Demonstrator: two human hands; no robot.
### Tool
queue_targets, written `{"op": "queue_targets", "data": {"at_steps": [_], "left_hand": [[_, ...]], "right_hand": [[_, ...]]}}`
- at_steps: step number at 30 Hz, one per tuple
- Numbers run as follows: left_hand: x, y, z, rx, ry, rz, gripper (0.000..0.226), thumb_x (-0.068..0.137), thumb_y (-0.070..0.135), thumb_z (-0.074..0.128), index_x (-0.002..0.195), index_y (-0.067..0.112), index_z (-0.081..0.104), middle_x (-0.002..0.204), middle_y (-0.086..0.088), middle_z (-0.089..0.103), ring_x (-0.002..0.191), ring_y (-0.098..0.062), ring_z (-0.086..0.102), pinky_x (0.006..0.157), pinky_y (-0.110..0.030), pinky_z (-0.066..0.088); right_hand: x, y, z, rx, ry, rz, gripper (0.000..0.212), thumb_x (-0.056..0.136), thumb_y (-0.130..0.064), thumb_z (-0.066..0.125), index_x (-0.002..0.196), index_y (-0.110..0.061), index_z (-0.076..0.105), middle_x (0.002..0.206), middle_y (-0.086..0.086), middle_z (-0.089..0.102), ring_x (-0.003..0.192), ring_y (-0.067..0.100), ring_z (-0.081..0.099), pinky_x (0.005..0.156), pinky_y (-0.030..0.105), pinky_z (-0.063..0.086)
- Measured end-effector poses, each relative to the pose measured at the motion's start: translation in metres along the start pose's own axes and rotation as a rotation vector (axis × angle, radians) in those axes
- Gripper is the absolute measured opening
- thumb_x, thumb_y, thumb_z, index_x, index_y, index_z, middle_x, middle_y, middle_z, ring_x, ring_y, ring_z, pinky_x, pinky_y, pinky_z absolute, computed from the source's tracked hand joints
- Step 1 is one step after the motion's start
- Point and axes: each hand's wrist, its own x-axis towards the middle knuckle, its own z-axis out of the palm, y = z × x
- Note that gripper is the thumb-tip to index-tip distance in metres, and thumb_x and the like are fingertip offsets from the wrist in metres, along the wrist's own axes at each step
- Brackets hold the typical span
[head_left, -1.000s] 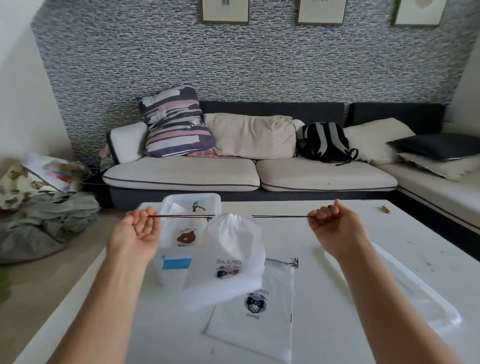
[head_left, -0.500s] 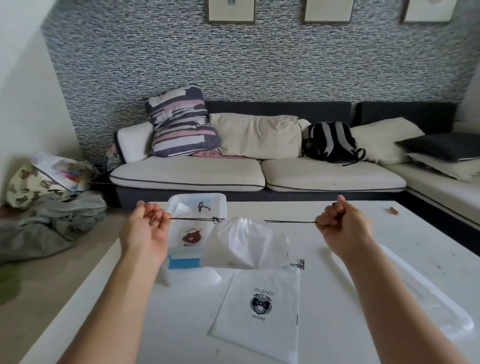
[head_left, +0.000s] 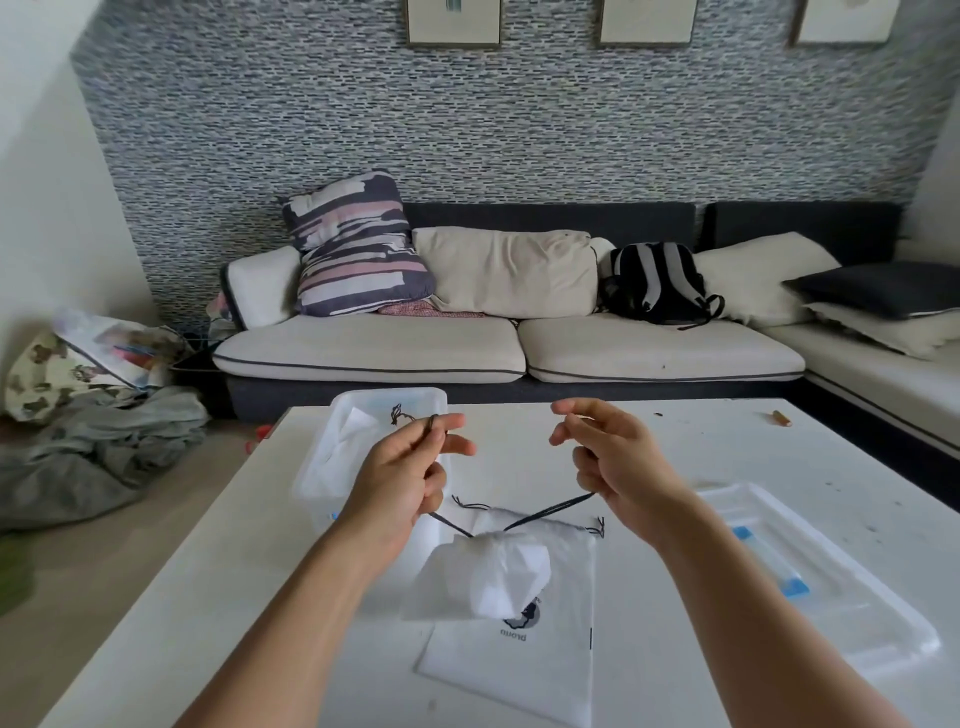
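Note:
A filled white drawstring bag (head_left: 493, 571) with its mouth cinched rests low over the white table (head_left: 649, 457), hanging from two black cords (head_left: 550, 512). My left hand (head_left: 405, 478) holds the left cord, which loops over its fingers. My right hand (head_left: 613, 467) pinches the right cord. Both cords slope down to the bag's neck in a V. A flat white drawstring bag (head_left: 519, 670) with a dark printed logo lies under it on the table.
A clear plastic box (head_left: 363, 431) holding more white bags stands at the table's far left. Its clear lid (head_left: 810, 587) lies to the right. A small brown item (head_left: 781, 418) sits at the far right edge. Behind is a sofa (head_left: 509, 348) with cushions and a backpack (head_left: 657, 283).
My hands have come closer together and the cords, pulled out level before, now slant down. The filled bag has dropped from between my hands onto the flat bag.

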Motion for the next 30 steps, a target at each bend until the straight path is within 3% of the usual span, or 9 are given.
{"op": "queue_targets", "data": {"at_steps": [4, 7, 10, 13, 15, 17, 20, 23, 30], "left_hand": [[-0.005, 0.001, 0.008, 0.091, -0.103, 0.023, 0.033, 0.107, 0.022, 0.04, 0.109, 0.012, 0.071, 0.087, -0.005, 0.069, 0.05, -0.012, 0.028, 0.043, -0.019, 0.024], [-0.01, -0.002, 0.014, 0.334, -0.191, 0.071, 0.037, 0.107, 0.027, 0.041, 0.098, 0.012, 0.074, 0.086, -0.002, 0.074, 0.056, -0.013, 0.051, 0.047, -0.026, 0.038], [-0.006, -0.01, 0.01, 0.645, -0.017, 0.197, 0.047, 0.104, 0.035, 0.046, 0.071, 0.012, 0.07, 0.079, 0.003, 0.075, 0.075, -0.014, 0.068, 0.072, -0.036, 0.055], [0.009, -0.003, -0.001, 0.143, 0.315, 0.038, 0.042, 0.105, 0.036, 0.044, 0.076, 0.011, 0.061, 0.087, 0.0, 0.076, 0.09, -0.02, 0.069, 0.079, -0.032, 0.053], [0.02, 0.006, -0.026, -0.454, 0.408, -0.102, 0.03, 0.107, 0.032, 0.04, 0.092, 0.02, 0.062, 0.109, -0.009, 0.074, 0.106, -0.021, 0.067, 0.091, -0.032, 0.052], [0.027, 0.01, -0.057, -0.799, 0.457, -0.178, 0.031, 0.107, 0.024, 0.035, 0.088, 0.022, 0.06, 0.103, -0.007, 0.076, 0.109, -0.018, 0.066, 0.097, -0.032, 0.051], [0.026, 0.007, -0.078, -1.027, 0.498, -0.252, 0.035, 0.102, 0.01, 0.034, 0.07, 0.017, 0.046, 0.065, -0.001, 0.073, 0.086, -0.013, 0.068, 0.08, -0.028, 0.054], [0.027, 0.004, -0.077, -1.114, 0.558, -0.21, 0.036, 0.099, 0.005, 0.03, 0.068, 0.016, 0.045, 0.052, 0.003, 0.059, 0.062, -0.011, 0.062, 0.061, -0.024, 0.051], [0.03, 0.009, -0.045, -0.555, 0.425, -0.044, 0.05, 0.108, 0.032, 0.036, 0.061, 0.022, 0.051, 0.05, 0.011, 0.033, 0.036, -0.005, 0.023, 0.035, -0.016, 0.02]], "right_hand": [[-0.001, -0.002, 0.005, -0.106, -0.054, -0.012, 0.033, 0.102, 0.002, 0.042, 0.111, -0.008, 0.071, 0.081, 0.005, 0.061, 0.046, 0.01, 0.027, 0.042, 0.021, 0.021], [-0.003, 0.0, 0.014, -0.154, -0.1, 0.002, 0.029, 0.101, -0.001, 0.046, 0.109, -0.008, 0.073, 0.078, 0.004, 0.063, 0.045, 0.008, 0.03, 0.042, 0.021, 0.022], [-0.003, 0.004, 0.018, -0.171, -0.066, -0.013, 0.02, 0.101, -0.014, 0.057, 0.102, -0.008, 0.075, 0.069, 0.001, 0.058, 0.045, 0.008, 0.028, 0.042, 0.021, 0.02], [0.008, 0.004, 0.005, -0.009, 0.225, -0.009, 0.024, 0.098, -0.024, 0.063, 0.087, -0.006, 0.075, 0.055, -0.005, 0.038, 0.044, 0.007, 0.023, 0.04, 0.02, 0.017], [0.015, 0.001, -0.015, 0.088, 0.422, 0.023, 0.027, 0.099, -0.025, 0.062, 0.081, -0.008, 0.072, 0.056, -0.006, 0.034, 0.041, 0.007, 0.022, 0.037, 0.02, 0.019], [0.019, 0.0, -0.036, 0.164, 0.535, 0.069, 0.027, 0.1, -0.024, 0.061, 0.08, -0.009, 0.07, 0.06, -0.003, 0.033, 0.038, 0.007, 0.023, 0.035, 0.02, 0.019], [0.022, -0.001, -0.053, 0.225, 0.598, 0.116, 0.026, 0.1, -0.023, 0.061, 0.081, -0.008, 0.07, 0.062, -0.002, 0.033, 0.033, 0.006, 0.023, 0.034, 0.02, 0.019], [0.022, -0.001, -0.052, 0.233, 0.624, 0.115, 0.024, 0.1, -0.022, 0.061, 0.083, -0.008, 0.07, 0.063, -0.002, 0.034, 0.034, 0.006, 0.025, 0.035, 0.02, 0.02], [0.015, 0.001, -0.029, 0.326, 0.201, 0.081, 0.021, 0.101, -0.013, 0.053, 0.102, -0.001, 0.071, 0.063, 0.0, 0.045, 0.048, 0.009, 0.031, 0.043, 0.019, 0.022]]}}
